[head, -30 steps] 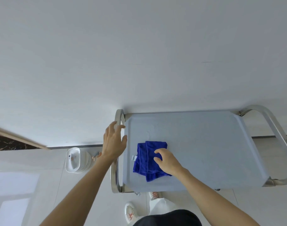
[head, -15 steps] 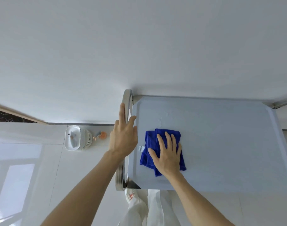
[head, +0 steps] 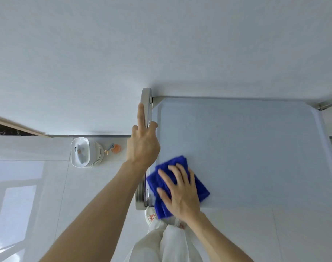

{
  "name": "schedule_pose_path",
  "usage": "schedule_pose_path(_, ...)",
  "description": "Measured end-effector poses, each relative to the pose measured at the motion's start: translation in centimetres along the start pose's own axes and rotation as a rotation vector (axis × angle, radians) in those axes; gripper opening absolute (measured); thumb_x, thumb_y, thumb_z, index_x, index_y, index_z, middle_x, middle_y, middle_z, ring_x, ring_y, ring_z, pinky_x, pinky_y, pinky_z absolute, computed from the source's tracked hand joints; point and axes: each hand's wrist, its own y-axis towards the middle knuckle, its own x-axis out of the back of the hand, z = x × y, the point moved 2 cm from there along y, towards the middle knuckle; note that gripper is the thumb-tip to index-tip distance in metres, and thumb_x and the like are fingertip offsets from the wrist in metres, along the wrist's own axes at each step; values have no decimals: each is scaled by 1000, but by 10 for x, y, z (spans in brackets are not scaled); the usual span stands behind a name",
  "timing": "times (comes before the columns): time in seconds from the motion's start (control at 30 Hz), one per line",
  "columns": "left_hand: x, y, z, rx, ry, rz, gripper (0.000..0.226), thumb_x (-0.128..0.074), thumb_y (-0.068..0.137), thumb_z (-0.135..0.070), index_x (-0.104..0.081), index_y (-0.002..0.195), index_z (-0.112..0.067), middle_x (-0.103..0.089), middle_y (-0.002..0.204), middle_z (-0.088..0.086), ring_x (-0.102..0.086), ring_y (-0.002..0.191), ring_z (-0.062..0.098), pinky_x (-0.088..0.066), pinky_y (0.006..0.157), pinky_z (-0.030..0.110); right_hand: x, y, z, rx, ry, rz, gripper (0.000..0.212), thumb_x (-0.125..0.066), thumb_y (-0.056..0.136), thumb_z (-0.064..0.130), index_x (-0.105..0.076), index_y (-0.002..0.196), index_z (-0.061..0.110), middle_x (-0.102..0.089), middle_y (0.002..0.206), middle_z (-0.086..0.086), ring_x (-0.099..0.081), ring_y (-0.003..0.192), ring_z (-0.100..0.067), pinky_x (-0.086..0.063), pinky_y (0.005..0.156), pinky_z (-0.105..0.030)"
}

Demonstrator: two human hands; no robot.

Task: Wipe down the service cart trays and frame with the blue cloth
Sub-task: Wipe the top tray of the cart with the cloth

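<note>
The service cart's pale grey top tray (head: 246, 148) fills the right half of the head view, with a steel frame handle (head: 146, 99) along its left side. A folded blue cloth (head: 201, 188) lies on the tray's near left corner, partly hanging over the front edge. My right hand (head: 180, 191) presses flat on the cloth with fingers spread. My left hand (head: 143, 142) rests on the steel handle, index finger stretched along the rail and thumb on the tray edge.
The cart stands against a white wall (head: 161, 44). On the glossy white floor to the left sit a stack of white dishes (head: 85, 152) and a small orange spray bottle (head: 115, 148). My white trousers and a shoe (head: 152, 217) show below the tray.
My right hand has slid the cloth toward the tray's near left corner, so it overhangs the front edge. The view has moved closer. My left hand stays on the handle.
</note>
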Motion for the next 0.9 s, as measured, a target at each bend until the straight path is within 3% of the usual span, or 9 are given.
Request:
schedule_pose_path(0.07, -1, -1, 2, 11, 3, 15, 30, -52, 91, 2, -60, 118, -9, 5, 168, 12, -56, 94, 33, -37, 61, 34, 1, -27, -19, 106, -51, 37, 49, -40, 102, 52, -47, 146, 34, -49, 149, -1, -42, 142, -27, -42, 109, -56)
schedule_pose_path(0.13, 0, 0, 0, 7, -2, 5, 28, -53, 89, 5, -61, 113, -7, 1, 168, 14, -56, 89, 34, -37, 59, 34, 8, -29, -48, 131, -87, 24, 47, -42, 102, 48, -49, 146, 33, -50, 150, -1, -42, 142, -26, -42, 108, -56)
schedule_pose_path(0.27, -3, 5, -4, 27, 36, 2, 27, -50, 86, 7, -60, 108, -6, -2, 167, 17, -44, 80, 28, -35, 55, 34, 18, 24, -81, -24, -102, -33, 48, -37, 104, 37, -44, 151, 28, -41, 156, -7, -36, 146, -31, -36, 110, -60)
schedule_pose_path(0.4, -2, 3, -3, 43, 28, -6, 32, -48, 87, 7, -57, 113, -8, 5, 168, 13, -49, 88, 34, -38, 59, 38, 11, 96, -43, -213, -73, -75, 53, -39, 102, 40, -43, 151, 21, -39, 158, -13, -31, 148, -37, -27, 115, -65)
schedule_pose_path(0.5, -3, 3, -2, 31, 5, -18, 37, -49, 83, 9, -58, 114, -9, 1, 168, 13, -51, 88, 36, -41, 59, 41, -4, 82, 3, -84, -23, -88, 55, -46, 100, 49, -46, 149, 24, -38, 160, -10, -29, 150, -35, -22, 117, -63)
schedule_pose_path(0.57, -3, 2, -1, 10, -27, -43, 41, -48, 82, 11, -60, 115, -9, -6, 167, 14, -55, 86, 38, -44, 56, 42, -8, 39, 19, 61, -15, 28, 58, -40, 101, 54, -39, 153, 30, -29, 164, -5, -21, 153, -31, -21, 119, -61)
schedule_pose_path(0.7, -2, 4, 0, -18, -50, -74, 52, -48, 85, 10, -53, 132, -11, -9, 167, 16, -58, 89, 40, -43, 56, 40, 0, -16, -21, 232, -98, 103, 57, -31, 103, 55, -32, 156, 33, -25, 165, 0, -24, 153, -26, -24, 119, -56)
schedule_pose_path(0.8, -4, 6, -2, -24, -56, -89, 62, -50, 83, 10, -46, 142, -9, -11, 166, 19, -58, 84, 41, -42, 54, 38, 8, 5, -60, 245, -128, 119, 57, -33, 102, 51, -27, 157, 36, -22, 166, 3, -17, 155, -22, -23, 120, -54)
schedule_pose_path(0.9, -5, 6, -2, -30, -73, -108, 65, -52, 82, 11, -47, 144, -7, -18, 164, 22, -60, 82, 42, -38, 50, 34, 15, 63, -83, 114, -118, 57, 57, -35, 102, 49, -29, 157, 34, -23, 166, 1, -20, 154, -24, -29, 117, -56)
